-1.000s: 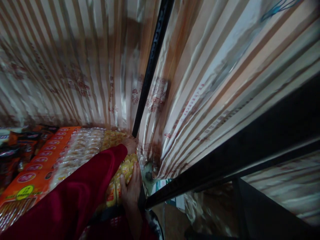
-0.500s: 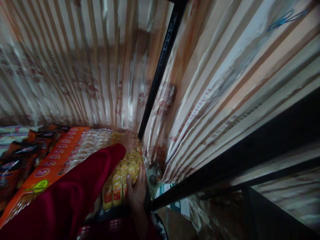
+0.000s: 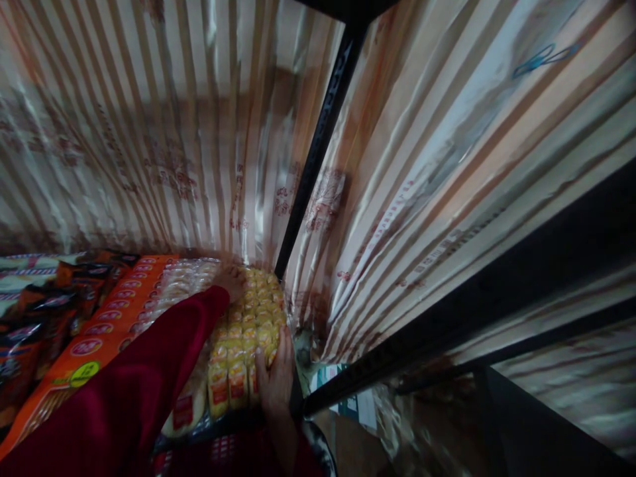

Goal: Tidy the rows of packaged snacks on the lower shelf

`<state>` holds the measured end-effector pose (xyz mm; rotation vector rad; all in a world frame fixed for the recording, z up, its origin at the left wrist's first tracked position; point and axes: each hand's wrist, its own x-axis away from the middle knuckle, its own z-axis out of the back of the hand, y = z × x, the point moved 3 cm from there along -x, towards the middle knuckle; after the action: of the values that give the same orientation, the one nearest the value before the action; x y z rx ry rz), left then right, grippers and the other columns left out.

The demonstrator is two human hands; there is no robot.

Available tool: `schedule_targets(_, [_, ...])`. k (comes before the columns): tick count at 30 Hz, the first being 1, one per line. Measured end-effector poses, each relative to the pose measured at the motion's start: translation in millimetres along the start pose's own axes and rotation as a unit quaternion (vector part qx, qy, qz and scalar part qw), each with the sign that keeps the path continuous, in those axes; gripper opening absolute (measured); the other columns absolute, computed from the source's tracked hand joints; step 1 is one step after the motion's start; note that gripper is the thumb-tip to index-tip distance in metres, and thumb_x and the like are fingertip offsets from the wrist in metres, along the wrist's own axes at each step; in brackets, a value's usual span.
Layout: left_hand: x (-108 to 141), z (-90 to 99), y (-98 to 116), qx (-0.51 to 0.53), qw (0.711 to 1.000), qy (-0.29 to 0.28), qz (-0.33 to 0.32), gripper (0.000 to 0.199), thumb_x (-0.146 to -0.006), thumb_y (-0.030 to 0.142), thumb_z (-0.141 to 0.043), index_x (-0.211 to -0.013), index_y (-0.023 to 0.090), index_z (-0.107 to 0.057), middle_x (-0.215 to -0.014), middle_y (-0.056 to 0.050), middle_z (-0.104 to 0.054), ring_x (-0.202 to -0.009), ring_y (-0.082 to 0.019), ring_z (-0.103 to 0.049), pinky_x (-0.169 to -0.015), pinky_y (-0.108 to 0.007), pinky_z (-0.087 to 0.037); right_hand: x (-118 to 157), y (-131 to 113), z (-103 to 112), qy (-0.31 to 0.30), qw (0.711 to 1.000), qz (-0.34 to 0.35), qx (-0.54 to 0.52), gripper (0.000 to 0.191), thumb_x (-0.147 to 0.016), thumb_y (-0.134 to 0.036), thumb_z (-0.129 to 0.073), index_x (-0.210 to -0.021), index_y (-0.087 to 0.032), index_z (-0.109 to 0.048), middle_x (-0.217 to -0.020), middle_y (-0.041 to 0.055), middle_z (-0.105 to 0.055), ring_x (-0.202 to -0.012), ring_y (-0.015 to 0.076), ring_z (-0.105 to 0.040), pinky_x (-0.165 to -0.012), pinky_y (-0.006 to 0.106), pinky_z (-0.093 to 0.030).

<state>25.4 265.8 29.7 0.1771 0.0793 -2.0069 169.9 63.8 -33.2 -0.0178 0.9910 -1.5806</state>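
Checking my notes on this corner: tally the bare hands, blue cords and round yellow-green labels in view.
Bare hands: 2 (left hand, right hand)
Blue cord: 1
Round yellow-green label: 1
Total: 4

Glossy, crinkled clear plastic over the yellow packets (image 3: pixel 246 331).

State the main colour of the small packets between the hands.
The small packets are mainly yellow; the head view shows this best.
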Motion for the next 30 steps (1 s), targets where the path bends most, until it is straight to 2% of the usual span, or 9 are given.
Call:
schedule_targets(5, [1, -2.7, 1, -0.005, 1.0, -0.006, 0.009, 0.036, -0.088, 0.035, -0.04, -0.114, 0.021, -0.061, -0.125, -0.012, -0.058, -0.123, -0.03, -0.043, -0.106, -0.053, -0.021, -1, -1, 1, 0.004, 1.0, 0.005, -0.008, 0.065, -0.089, -0.048, -0.04, -0.142, -0.013, -0.027, -0.141, 0.0192, -0.039, -0.132, 0.0284, -0.035, -0.102, 0.049, -0.036])
schedule_targets(10, [-1, -2.1, 3, -0.005, 0.999, 0.009, 0.044, 0.045, -0.092, 0.04, -0.029, -0.126, 0.021, -0.053, -0.14, -0.009, -0.045, -0.133, -0.028, -0.031, -0.11, -0.05, -0.013, -2, 0, -1, -0.005, 1.0, 0.002, -0.016, 0.064, -0.089, -0.048, -0.042, -0.141, -0.014, -0.028, -0.142, 0.0193, -0.037, -0.13, 0.0301, -0.036, -0.101, 0.051, -0.036])
schedule_targets(16, [-1, -12.0, 4, 0.009, 0.996, -0.049, 0.068, 0.059, -0.089, 0.052, -0.029, -0.133, 0.017, -0.046, -0.139, -0.014, -0.045, -0.133, -0.034, -0.031, -0.109, -0.052, -0.012, -1, -2, 1, -0.007, 1.0, 0.001, -0.009, 0.064, -0.089, -0.048, -0.041, -0.141, -0.012, -0.029, -0.142, 0.0187, -0.037, -0.133, 0.0281, -0.033, -0.103, 0.049, -0.036])
schedule_targets(19, [1, -7.0, 5, 0.015, 0.996, -0.063, 0.068, 0.06, -0.089, 0.051, -0.029, -0.134, 0.015, -0.045, -0.141, -0.016, -0.043, -0.134, -0.035, -0.03, -0.109, -0.052, -0.013, -2, -4, 3, -0.016, 1.0, -0.006, -0.01, 0.063, -0.089, -0.048, -0.04, -0.14, -0.012, -0.029, -0.143, 0.0188, -0.036, -0.133, 0.0276, -0.033, -0.103, 0.048, -0.035])
schedule_targets(24, [7, 4.4, 17, 0.018, 0.997, -0.049, 0.057, 0.063, -0.09, 0.053, -0.024, -0.142, 0.018, -0.032, -0.151, -0.012, -0.026, -0.141, -0.029, -0.014, -0.112, -0.049, -0.007, -3, -5, 3, -0.008, 1.0, -0.004, -0.015, 0.063, -0.09, -0.049, -0.039, -0.14, -0.013, -0.03, -0.142, 0.0189, -0.037, -0.132, 0.0284, -0.033, -0.102, 0.049, -0.036])
schedule_targets(30, [13, -5.0, 29, 0.031, 0.995, -0.079, 0.047, 0.063, -0.091, 0.054, -0.024, -0.141, 0.018, -0.034, -0.149, -0.014, -0.032, -0.139, -0.027, -0.023, -0.111, -0.049, -0.012, -3, -4, 2, -0.01, 1.0, 0.0, -0.008, 0.063, -0.09, -0.049, -0.039, -0.14, -0.012, -0.03, -0.141, 0.0196, -0.038, -0.132, 0.0283, -0.033, -0.102, 0.049, -0.035])
